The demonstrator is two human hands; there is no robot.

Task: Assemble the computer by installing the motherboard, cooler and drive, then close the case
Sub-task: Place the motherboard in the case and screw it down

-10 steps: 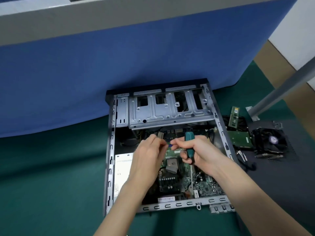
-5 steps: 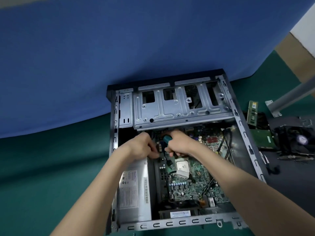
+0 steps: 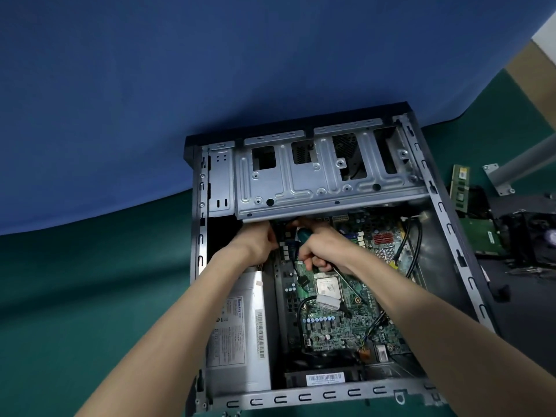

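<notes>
Head view: an open computer case (image 3: pixel 304 397) is seen lying on its side on a green mat (image 3: pixel 75 296), in front of a blue partition (image 3: pixel 150 100). The motherboard (image 3: pixel 340 326) is seated on the case floor, with the bare CPU (image 3: pixel 329 285) near its middle and black cables draped over it. A silver power supply (image 3: pixel 237 335) is fitted along the left side of the case, just beside the board. The far end is spanned by a metal drive cage (image 3: pixel 316 182).

Both hands are reached in beneath the cage's near edge. A teal-handled screwdriver (image 3: pixel 305 236) is gripped in the right hand (image 3: pixel 325 248), the fingers curled round the handle and the shaft slanted down to the right over the board. The left hand (image 3: pixel 255 245) is placed just beside it; its fingertips are hidden under the cage, so its grip cannot be told.

Outside the case, to the right, a memory stick (image 3: pixel 460 188), a green circuit board (image 3: pixel 484 236) and a black cooler (image 3: pixel 538 236) are laid well apart from the hands; the cooler is cut by the frame edge.
</notes>
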